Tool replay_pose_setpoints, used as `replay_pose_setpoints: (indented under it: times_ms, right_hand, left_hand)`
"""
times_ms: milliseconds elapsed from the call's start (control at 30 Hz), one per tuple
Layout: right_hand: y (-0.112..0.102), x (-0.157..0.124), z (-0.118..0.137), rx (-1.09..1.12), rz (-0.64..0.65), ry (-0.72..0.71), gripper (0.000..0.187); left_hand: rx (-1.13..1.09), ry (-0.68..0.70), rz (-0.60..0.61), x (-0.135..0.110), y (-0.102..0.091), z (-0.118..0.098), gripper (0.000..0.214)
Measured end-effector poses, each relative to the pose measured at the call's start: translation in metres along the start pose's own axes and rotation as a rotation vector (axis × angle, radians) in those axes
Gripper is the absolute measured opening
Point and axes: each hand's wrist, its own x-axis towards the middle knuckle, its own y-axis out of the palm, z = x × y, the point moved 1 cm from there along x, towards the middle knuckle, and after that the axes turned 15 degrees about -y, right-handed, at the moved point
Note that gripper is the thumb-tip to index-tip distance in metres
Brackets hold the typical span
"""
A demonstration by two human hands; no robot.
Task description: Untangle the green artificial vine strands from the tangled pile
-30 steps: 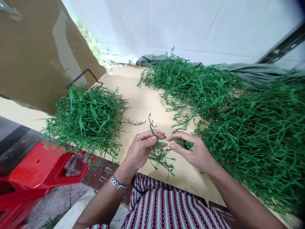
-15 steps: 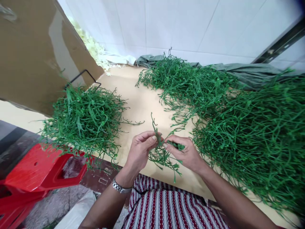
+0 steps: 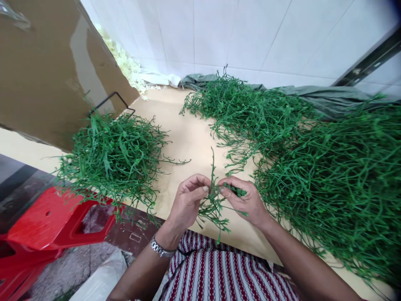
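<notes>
Between my two hands, over the front of the table, is a branched green artificial plant stem [image 3: 213, 209] with thin sprigs hanging down and one tip pointing up. My left hand [image 3: 189, 198] pinches it from the left with thumb and fingertips. My right hand [image 3: 242, 198] is closed at its right side, thumb and forefinger pinching at the stem, with several small green pieces tucked under the curled fingers. The fingertips of both hands are close together. A heap of similar green stems [image 3: 115, 154] lies left of my hands, and a large pile [image 3: 338, 188] lies to the right.
Another green pile [image 3: 250, 104] lies at the back against dark cloth [image 3: 326, 98] by the tiled wall [image 3: 219, 33]. A cardboard box [image 3: 46, 71] stands at the back left, pale yellow pieces [image 3: 125, 62] behind it. Red plastic stools [image 3: 46, 221] stand below the table's [image 3: 184, 138] left edge.
Both hands have shifted slightly right with the stem. The stem has turned, its upper tip now standing straighter and its lower sprigs hanging closer together. The piles look the same.
</notes>
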Motion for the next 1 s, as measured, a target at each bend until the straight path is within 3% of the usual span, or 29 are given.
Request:
replay_pose_setpoints:
  times_ms: [133, 333, 600, 700, 833, 1000]
  right_hand:
    - [-0.0012, -0.0002, -0.0015, 0.014, -0.011, 0.01, 0.012]
    - [-0.0008, -0.0015, -0.0016, -0.026, -0.033, -0.048, 0.01]
    - [-0.0005, -0.0037, 0.0, 0.023, 0.048, -0.078, 0.012]
    - [-0.0002, -0.0043, 0.0007, 0.025, 0.037, -0.081, 0.012]
    - [0.0016, -0.0044, 0.0016, -0.009, 0.029, -0.044, 0.011]
    - [0.0045, -0.0073, 0.0006, -0.123, 0.012, -0.127, 0.009]
  left_hand:
    - [-0.017, 0.002, 0.001, 0.0, 0.0017, 0.0034, 0.009]
    - [0.021, 0.077, -0.109, 0.0006, 0.0023, 0.005, 0.009]
    - [0.103, 0.024, -0.022, 0.0018, 0.0019, 0.0024, 0.006]
    - [0.163, 0.119, -0.032, 0.0037, 0.0019, 0.0047, 0.005]
    - [0.282, 0.267, -0.166, 0.0038, 0.0012, 0.0061, 0.011]
    - [0.344, 0.127, -0.145, -0.0004, -0.0045, 0.0086, 0.005]
